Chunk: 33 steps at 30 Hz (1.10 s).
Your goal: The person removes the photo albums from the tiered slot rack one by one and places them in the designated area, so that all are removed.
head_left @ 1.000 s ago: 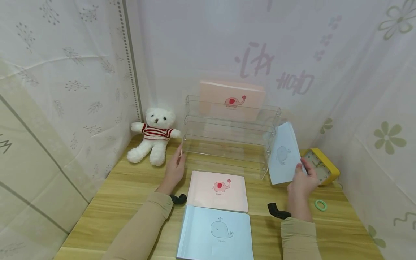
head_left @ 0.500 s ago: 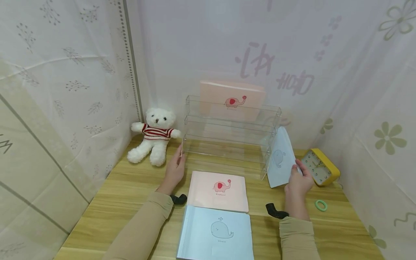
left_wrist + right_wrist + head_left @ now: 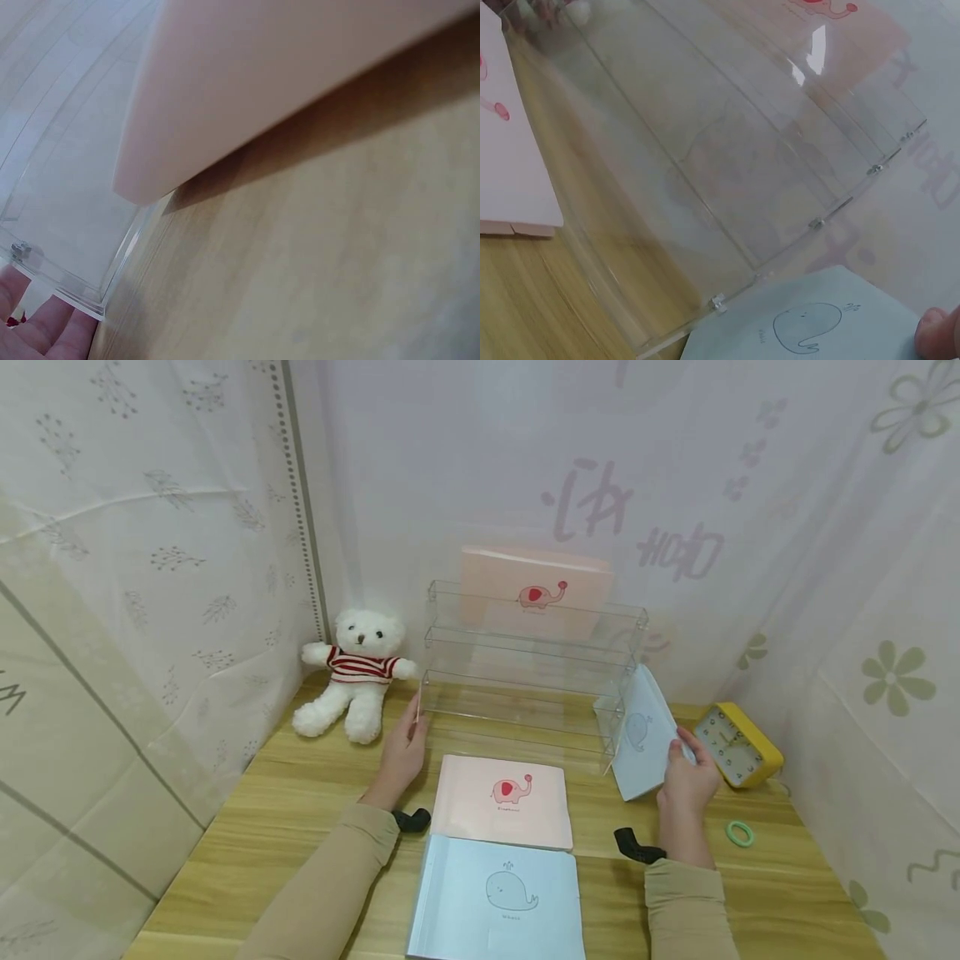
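Note:
In the head view, a clear acrylic tiered rack (image 3: 525, 693) stands at the table's middle. My left hand (image 3: 401, 756) is at its left side; in the left wrist view its fingers (image 3: 56, 330) touch the outside of the side panel. With thumb in front, my right hand (image 3: 688, 777) pinches the right edge of a light blue whale booklet (image 3: 637, 735), tilted close beside the rack's right side. Part of that booklet shows through the clear panel. A pink elephant booklet (image 3: 536, 589) stands in the top tier.
Before the rack lie another pink elephant booklet (image 3: 504, 818) and, nearer, a blue whale booklet (image 3: 498, 893). A white teddy bear (image 3: 360, 672) sits at left. Behind my right hand stands a yellow clock (image 3: 738, 743); a green ring (image 3: 739, 834) lies nearby.
My right hand has moved slightly left with the held blue whale booklet, which has come lower and closer to the rack's right side. My left hand has stayed in place.

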### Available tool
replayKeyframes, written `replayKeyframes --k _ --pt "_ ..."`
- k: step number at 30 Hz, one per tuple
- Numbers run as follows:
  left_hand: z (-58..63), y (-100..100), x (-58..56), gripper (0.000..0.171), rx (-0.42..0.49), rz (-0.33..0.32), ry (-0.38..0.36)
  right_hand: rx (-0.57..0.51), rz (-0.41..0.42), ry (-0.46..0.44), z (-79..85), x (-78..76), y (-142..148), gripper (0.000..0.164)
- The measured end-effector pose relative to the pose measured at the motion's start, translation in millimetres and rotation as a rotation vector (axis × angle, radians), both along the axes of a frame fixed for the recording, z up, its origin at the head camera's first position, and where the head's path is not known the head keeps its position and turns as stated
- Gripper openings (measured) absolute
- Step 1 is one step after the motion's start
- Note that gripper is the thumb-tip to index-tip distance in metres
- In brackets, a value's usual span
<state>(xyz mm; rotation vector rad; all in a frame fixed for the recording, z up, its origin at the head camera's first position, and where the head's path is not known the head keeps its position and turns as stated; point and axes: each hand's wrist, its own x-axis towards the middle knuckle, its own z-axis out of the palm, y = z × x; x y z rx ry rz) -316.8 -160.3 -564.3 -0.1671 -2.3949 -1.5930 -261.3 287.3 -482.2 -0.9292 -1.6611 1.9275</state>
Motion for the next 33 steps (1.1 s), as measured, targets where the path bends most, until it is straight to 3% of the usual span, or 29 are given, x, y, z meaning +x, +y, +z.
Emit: replayKeyframes --k 11,18,33 --pt "1.2 -0.2 1.7 0.06 0.005 -0.011 -0.004 0.413 0.057 -0.052 -16.1 -0.4 5.2 0.04" --pt "-1.7 -0.5 -1.7 0.059 -0.02 -0.019 0.04 0.556 0.027 0.02 -25.5 2.3 9.0 0.04" --pt "-0.9 -0.8 -1.1 0.059 -0.01 -0.017 0.034 0.515 0.059 -0.016 -49.1 0.2 23.2 0.051"
